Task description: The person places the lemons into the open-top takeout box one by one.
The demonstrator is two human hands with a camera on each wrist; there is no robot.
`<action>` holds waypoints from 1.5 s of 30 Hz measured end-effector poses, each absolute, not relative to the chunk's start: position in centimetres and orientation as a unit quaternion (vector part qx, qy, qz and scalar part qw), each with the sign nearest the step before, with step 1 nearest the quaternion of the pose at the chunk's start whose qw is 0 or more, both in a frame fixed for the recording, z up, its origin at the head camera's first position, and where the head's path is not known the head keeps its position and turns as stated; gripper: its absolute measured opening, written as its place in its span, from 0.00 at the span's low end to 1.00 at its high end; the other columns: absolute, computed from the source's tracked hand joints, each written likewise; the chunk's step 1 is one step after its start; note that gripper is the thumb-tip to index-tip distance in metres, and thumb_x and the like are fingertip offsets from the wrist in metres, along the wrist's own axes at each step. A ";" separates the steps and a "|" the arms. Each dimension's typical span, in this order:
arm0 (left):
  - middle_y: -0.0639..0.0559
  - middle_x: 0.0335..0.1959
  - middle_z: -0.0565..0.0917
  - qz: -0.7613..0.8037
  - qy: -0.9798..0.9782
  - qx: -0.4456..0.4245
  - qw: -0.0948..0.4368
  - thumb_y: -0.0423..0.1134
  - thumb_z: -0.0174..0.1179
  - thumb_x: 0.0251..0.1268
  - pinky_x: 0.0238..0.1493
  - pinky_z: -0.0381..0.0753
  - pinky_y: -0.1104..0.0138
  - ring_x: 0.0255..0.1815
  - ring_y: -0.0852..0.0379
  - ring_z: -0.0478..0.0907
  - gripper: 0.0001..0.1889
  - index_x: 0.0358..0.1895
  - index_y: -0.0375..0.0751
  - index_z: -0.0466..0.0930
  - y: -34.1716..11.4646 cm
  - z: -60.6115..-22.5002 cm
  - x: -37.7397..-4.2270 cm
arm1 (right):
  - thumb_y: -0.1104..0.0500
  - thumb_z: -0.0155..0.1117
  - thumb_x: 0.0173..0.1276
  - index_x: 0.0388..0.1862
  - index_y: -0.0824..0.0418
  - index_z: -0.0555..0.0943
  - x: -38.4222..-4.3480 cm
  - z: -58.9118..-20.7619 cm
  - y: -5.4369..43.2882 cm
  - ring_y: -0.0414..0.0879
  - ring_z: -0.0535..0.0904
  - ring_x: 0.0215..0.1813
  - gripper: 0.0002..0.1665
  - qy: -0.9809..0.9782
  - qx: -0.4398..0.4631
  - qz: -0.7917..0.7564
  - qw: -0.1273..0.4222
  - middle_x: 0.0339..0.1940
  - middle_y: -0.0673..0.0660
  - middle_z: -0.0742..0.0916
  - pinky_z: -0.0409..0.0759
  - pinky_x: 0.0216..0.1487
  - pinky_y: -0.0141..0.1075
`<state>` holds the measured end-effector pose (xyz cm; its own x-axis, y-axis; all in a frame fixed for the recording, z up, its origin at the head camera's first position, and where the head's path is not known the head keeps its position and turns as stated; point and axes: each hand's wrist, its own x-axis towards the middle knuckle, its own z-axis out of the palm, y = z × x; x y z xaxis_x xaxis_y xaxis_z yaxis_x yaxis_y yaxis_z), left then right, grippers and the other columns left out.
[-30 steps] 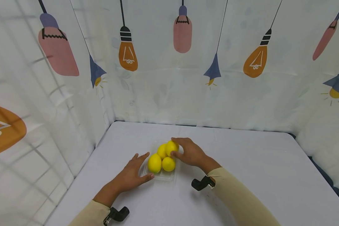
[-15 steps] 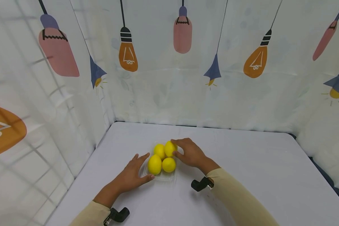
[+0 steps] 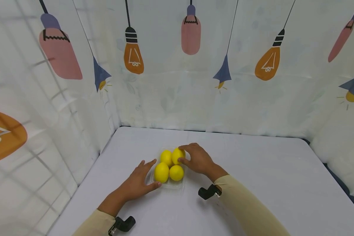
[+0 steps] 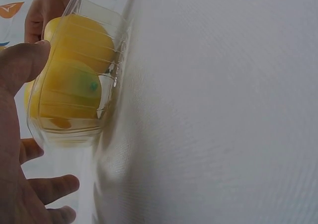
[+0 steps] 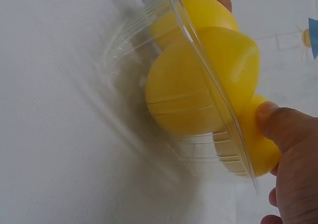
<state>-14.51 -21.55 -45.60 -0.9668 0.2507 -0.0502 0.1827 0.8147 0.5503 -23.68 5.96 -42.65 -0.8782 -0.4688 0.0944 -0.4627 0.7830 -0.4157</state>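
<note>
A clear plastic tray (image 3: 171,186) on the table holds several yellow lemons: a large one (image 3: 161,172) front left, a rounder one (image 3: 176,173) front right and one (image 3: 166,157) back left. My right hand (image 3: 199,160) pinches the back-right lemon (image 3: 176,156) between thumb and fingers; the right wrist view shows the thumb (image 5: 283,124) pressed on this lemon, low in the tray's corner. At the tray's left side, my left hand (image 3: 138,183) is spread, its thumb (image 4: 27,62) right at the rim and its other fingers extended.
A white cloth covers the table (image 3: 253,173). Behind and to the left hang white curtains (image 3: 171,98) printed with lamps and bulbs. A black wrist mount (image 3: 124,224) is strapped to each sleeve.
The back-right lemon has come down and slightly left into the tray's corner, the right hand staying on it. The back-left lemon has shifted left. My left hand has hardly moved.
</note>
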 end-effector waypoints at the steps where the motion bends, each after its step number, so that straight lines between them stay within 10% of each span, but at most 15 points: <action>1: 0.45 0.81 0.60 0.281 0.951 0.114 0.060 0.73 0.63 0.60 0.72 0.52 0.31 0.82 0.36 0.43 0.52 0.83 0.54 0.55 -21.5 -45.6 -14.5 | 0.38 0.70 0.69 0.72 0.46 0.77 -23.7 -42.6 6.0 0.49 0.72 0.71 0.35 0.945 -0.246 -0.217 0.006 0.67 0.48 0.81 0.71 0.71 0.49; 45: 0.43 0.81 0.60 0.273 0.953 0.122 0.052 0.73 0.61 0.61 0.72 0.52 0.31 0.82 0.33 0.44 0.52 0.83 0.52 0.54 -21.6 -45.4 -14.5 | 0.45 0.66 0.74 0.71 0.51 0.78 -22.5 -42.5 7.7 0.49 0.71 0.72 0.29 0.939 -0.287 -0.190 0.020 0.70 0.50 0.80 0.70 0.72 0.48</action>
